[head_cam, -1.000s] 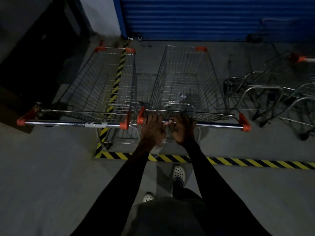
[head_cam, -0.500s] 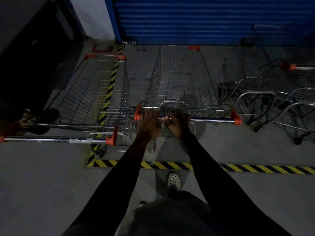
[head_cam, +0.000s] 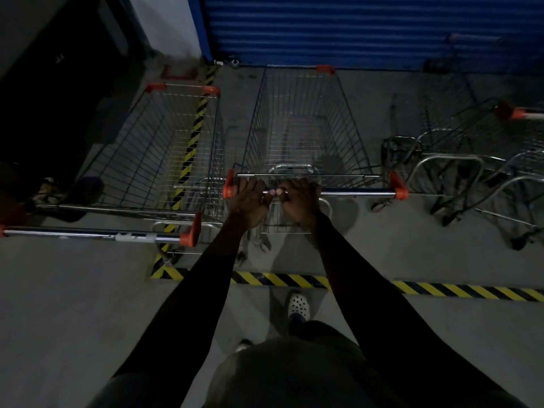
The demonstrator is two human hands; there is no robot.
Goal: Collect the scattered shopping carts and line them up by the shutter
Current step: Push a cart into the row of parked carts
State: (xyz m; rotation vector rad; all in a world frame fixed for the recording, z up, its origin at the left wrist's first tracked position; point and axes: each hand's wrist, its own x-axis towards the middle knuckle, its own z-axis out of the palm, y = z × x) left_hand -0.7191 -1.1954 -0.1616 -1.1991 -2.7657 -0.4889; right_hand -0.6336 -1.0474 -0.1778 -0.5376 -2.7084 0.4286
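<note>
Head view looks down on a silver wire shopping cart with orange corner caps (head_cam: 300, 128) standing nose-first toward the blue corrugated roller shutter (head_cam: 353, 28), its front rim close to the foot of that shutter. The left hand (head_cam: 250, 201) and right hand (head_cam: 300, 200) sit side by side toward the left end of its chrome handle bar (head_cam: 353, 193), the fingers of both curled tightly round the bar.

Just beside it on the left stands a second wire cart (head_cam: 153, 148), parallel but set further back from the shutter, so its handle lies nearer the person. To the right, across a strip of bare floor, a cluster of chrome-framed carts (head_cam: 471, 160) stands turned sideways; it is too dim there to count them.

Yellow-and-black hazard tape (head_cam: 441, 290) crosses the grey concrete floor (head_cam: 73, 304) behind the held cart, and another strip runs under the left cart toward the shutter's corner. A white perforated clog (head_cam: 298, 301) shows between the dark-sleeved arms, just short of the tape.
</note>
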